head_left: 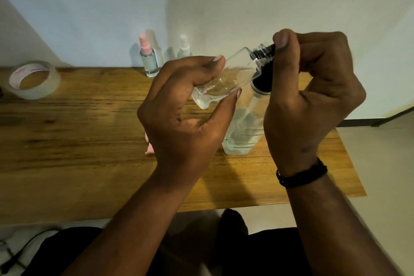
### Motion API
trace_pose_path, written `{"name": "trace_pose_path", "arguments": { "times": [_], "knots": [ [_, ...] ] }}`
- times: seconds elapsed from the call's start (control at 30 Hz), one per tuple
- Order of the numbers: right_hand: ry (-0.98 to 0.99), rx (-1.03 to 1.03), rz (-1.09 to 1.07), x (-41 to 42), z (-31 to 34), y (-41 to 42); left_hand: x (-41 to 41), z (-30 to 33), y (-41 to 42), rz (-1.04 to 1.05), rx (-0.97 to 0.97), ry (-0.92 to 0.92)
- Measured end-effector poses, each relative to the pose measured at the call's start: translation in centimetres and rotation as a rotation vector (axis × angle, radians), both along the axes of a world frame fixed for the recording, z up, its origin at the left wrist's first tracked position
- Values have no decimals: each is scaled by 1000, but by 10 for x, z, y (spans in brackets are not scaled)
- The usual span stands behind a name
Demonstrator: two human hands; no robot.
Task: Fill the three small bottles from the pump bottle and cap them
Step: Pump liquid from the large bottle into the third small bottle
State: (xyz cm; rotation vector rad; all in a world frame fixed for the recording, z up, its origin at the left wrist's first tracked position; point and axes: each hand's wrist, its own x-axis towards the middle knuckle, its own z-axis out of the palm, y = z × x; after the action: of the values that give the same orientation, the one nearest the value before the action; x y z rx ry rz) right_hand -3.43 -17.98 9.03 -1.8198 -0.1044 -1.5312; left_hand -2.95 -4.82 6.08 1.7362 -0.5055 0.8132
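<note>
The small bottle lies tilted above the pump bottle, left hand fingers curled round its body, right hand fingers pinching the pump's black nozzle at its mouth. Beyond the pump bottle, against the wall, two more small bottles stand, one pink-topped, one white-topped, on the bench.

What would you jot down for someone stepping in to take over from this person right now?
Left hand grips a small clear bottle, tilted, its neck up at the pump spout.
Right hand is curled over the black pump head of the pump bottle, which stands on the wooden table.
Done, it seems: pink-capped bottle and white-capped bottle stand capped by the wall.
Left: finish filling this bottle; it holds only a little liquid. Then cap it; a pink piece beside the left wrist may be its cap.
</note>
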Motion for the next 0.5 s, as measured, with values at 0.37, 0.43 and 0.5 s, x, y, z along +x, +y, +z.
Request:
{"name": "trace_pose_path", "arguments": {
  "times": [0.37, 0.43, 0.5],
  "knots": [
    [48, 17, 10, 0, 6, -1, 4, 2, 0, 33, -8, -54],
    [53, 28, -7, 0, 3, 1, 4, 2, 1, 32, -8, -44],
    [63, 47, -18, 0, 1, 1, 3, 3, 0, 35, -2, -41]
  ]
}}
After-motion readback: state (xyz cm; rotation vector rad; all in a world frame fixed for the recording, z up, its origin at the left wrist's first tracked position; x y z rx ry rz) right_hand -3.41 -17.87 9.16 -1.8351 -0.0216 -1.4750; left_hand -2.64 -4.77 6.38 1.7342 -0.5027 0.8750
